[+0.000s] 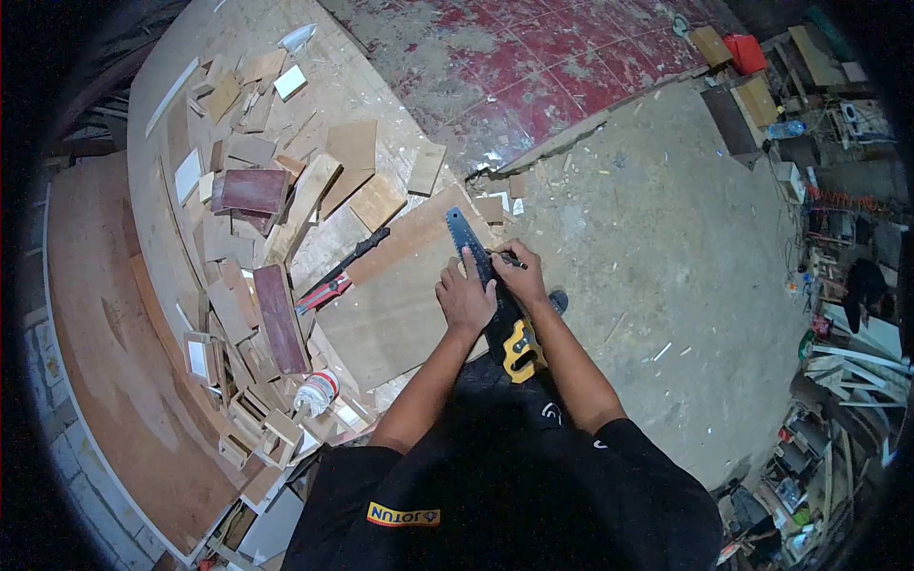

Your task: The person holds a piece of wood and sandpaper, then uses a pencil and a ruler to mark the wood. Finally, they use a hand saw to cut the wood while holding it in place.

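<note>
A hand saw [462, 228] with a yellow-and-black handle [523, 350] lies across the right part of a plywood board [371, 328], its handle toward my body. My left hand [465, 301] rests flat, fingers stretched, on the blade and the wood beside it. Close by on the blade's right side, my right hand [524, 280] pinches a dark pencil [512, 259]; its tip is near the blade, and whether it touches wood is too small to tell. Left of the board lie a red utility knife [324, 293] and a long black tool [360, 249].
Wood offcuts [252, 190] crowd the worktable's left side, with a red-and-white tub [317, 392] near its front. A concrete floor [685, 238] with scraps lies right, and worn red tiles [562, 57] lie beyond. Clutter [847, 352] lines the right wall.
</note>
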A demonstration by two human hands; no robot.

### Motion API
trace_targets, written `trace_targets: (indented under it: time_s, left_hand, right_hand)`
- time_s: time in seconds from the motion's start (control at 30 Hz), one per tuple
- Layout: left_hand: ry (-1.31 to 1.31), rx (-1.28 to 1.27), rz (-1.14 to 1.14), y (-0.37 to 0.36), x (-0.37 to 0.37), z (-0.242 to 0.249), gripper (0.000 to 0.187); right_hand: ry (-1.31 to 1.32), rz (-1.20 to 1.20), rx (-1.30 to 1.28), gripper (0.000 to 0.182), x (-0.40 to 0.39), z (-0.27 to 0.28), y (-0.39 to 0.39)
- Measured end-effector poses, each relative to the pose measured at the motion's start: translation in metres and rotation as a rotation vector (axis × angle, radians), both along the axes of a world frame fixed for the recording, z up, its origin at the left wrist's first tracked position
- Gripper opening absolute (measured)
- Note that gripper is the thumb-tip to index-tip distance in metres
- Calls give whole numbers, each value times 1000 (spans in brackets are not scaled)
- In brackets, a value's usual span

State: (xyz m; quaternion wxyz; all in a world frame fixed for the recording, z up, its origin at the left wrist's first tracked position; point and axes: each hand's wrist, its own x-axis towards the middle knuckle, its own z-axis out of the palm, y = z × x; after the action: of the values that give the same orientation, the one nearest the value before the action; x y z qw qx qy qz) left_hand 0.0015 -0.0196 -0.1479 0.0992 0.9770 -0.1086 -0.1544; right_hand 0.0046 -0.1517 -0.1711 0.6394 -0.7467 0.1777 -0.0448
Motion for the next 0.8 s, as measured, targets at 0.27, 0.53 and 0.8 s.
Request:
trace_targets:
  time_s: [0.27, 0.53, 0.8]
  left_hand:
    - [-3, 5, -10, -1, 1, 3, 84]
    - [-2, 1, 8, -3, 1, -1, 84]
    - [-42, 45, -1, -3, -1, -1, 84]
  right_hand:
    - [26, 24, -17, 12, 2, -1, -2]
    - [82, 103, -99, 13, -14, 0, -14]
    - [97, 91, -84, 10, -59, 8, -20]
